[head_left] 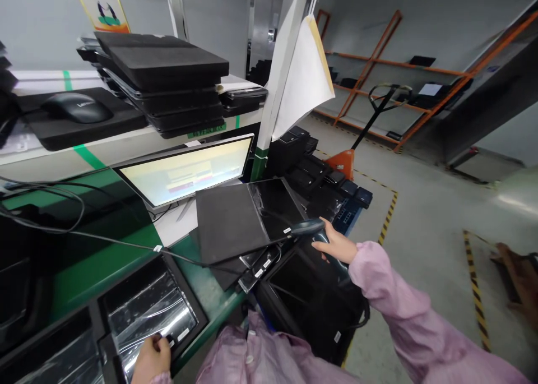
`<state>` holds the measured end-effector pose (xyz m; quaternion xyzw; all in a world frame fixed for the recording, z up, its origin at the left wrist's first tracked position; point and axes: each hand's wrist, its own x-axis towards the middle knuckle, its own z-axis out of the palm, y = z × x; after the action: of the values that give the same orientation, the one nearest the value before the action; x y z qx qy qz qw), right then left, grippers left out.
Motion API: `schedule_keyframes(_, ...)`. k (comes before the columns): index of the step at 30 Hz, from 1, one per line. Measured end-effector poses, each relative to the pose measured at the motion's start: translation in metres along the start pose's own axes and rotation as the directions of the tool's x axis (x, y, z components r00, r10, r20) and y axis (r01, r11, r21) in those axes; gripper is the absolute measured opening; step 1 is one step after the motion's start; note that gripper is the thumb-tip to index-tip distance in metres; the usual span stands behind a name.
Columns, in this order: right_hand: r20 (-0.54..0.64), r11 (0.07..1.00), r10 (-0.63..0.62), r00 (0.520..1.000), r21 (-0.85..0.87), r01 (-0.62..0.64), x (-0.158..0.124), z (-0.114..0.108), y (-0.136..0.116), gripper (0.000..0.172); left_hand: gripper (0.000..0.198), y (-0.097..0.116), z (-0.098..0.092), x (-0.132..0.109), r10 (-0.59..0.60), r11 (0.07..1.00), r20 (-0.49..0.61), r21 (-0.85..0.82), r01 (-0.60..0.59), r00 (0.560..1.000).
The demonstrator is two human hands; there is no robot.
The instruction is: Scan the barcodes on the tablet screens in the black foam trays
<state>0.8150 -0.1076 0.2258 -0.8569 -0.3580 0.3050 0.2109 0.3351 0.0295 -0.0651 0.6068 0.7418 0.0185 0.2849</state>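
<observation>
My right hand (338,245) is wrapped round the handle of a dark barcode scanner (309,227). The scanner's head is at the edge of a glossy black panel (277,204), beside a small white label (287,230). A dark grey foam sheet (229,221) lies against that panel. At the lower left, my left hand (153,357) has its fingers curled at the edge of a film-covered panel (147,300) in a black tray. A small dark bit shows at the fingertips; what it is cannot be made out. A white label (183,334) is beside it.
A lit monitor (189,168) stands behind the foam sheet. Above it, a shelf holds stacked black trays (163,64) and a mouse (78,107). A cable (113,241) crosses the green bench (202,286). At right are a pallet jack (342,162) and orange racks (378,61).
</observation>
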Motion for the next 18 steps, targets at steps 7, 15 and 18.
schedule_keyframes(7, 0.076, 0.996, -0.005, 0.997, -0.092, 0.012, 0.005, -0.011, -0.007, 0.082, 0.031, 0.002, -0.002, -0.003, -0.011, 1.0, 0.0, 0.015, 0.011, 1.0)
schedule_keyframes(15, 0.047, 0.993, -0.067, 0.997, -0.098, 0.071, 0.011, -0.013, -0.004, 0.079, 0.03, 0.006, -0.003, -0.004, -0.008, 0.999, -0.014, 0.039, 0.009, 1.0)
schedule_keyframes(18, 0.07, 0.993, -0.077, 0.995, -0.084, 0.083, 0.01, -0.014, -0.006, 0.078, 0.03, 0.009, -0.005, -0.006, -0.007, 0.999, -0.019, 0.054, 0.008, 1.0)
